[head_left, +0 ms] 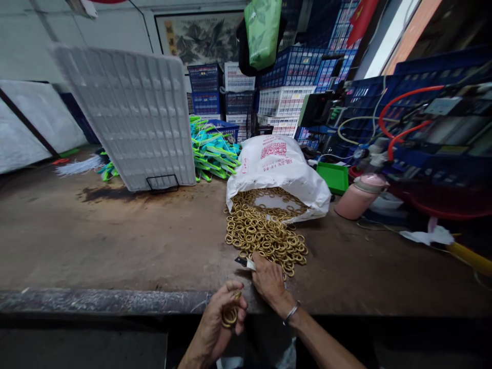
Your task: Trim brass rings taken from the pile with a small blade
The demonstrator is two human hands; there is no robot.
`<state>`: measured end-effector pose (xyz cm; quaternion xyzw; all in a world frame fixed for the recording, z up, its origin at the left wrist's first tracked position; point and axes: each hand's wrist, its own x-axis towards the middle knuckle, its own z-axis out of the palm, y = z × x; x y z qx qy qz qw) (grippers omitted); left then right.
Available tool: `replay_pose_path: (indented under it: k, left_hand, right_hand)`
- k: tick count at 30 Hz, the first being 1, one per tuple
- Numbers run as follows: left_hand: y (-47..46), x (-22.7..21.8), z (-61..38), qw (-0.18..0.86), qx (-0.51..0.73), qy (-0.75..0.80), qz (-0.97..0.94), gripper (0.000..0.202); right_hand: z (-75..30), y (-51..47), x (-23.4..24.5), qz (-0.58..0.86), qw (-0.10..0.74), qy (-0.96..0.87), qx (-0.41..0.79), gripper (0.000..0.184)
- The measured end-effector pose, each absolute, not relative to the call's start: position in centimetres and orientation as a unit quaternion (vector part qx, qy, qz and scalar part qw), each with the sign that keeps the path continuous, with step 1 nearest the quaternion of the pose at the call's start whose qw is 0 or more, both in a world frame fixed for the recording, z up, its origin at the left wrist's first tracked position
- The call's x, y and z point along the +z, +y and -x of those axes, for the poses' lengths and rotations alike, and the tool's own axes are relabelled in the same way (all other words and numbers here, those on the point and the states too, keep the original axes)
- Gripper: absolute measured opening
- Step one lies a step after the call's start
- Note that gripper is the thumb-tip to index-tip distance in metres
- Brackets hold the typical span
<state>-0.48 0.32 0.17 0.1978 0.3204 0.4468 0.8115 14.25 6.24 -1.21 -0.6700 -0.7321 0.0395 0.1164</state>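
My left hand (221,320) is in front of the table edge, its fingers curled around a few gold-coloured rings (229,316). My right hand (269,279), with a metal bracelet on the wrist, is at the near side of a heap of similar rings (265,236). A small knife (242,262) with a dark blade and a pale wrapped part sticks out to the left from my right fingers. The heap spills from the mouth of a white sack (279,161) with red print, which lies on its side; more rings show inside it.
On the wooden table (115,241), a white ribbed panel (130,118) stands upright at left. Behind it are green and blue plastic pieces (215,148). A pink bottle (359,197) and green tray (333,177) stand right of the sack. Stacked crates (286,100) line the back.
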Motion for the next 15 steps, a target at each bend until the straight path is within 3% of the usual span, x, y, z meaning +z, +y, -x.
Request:
replay_pose_path:
  k: [7, 11, 15]
  left_hand:
    - [1.1, -0.5, 0.4, 0.803, 0.467, 0.352, -0.117, 0.019]
    - [2.1, 0.2, -0.3, 0.759, 0.478, 0.393, -0.204, 0.024]
    - [2.7, 0.3, -1.1, 0.704, 0.476, 0.428, -0.307, 0.032]
  right_hand:
    - [-15.9, 6.1, -1.0, 0.634, 0.240, -0.708, 0.200, 0.014]
    - [-16.6, 5.5, -0.2, 0.587, 0.322, -0.659, 0.344, 0.031]
    - [-16.6, 4.6, 0.4, 0.531, 0.343, -0.620, 0.465, 0.031]
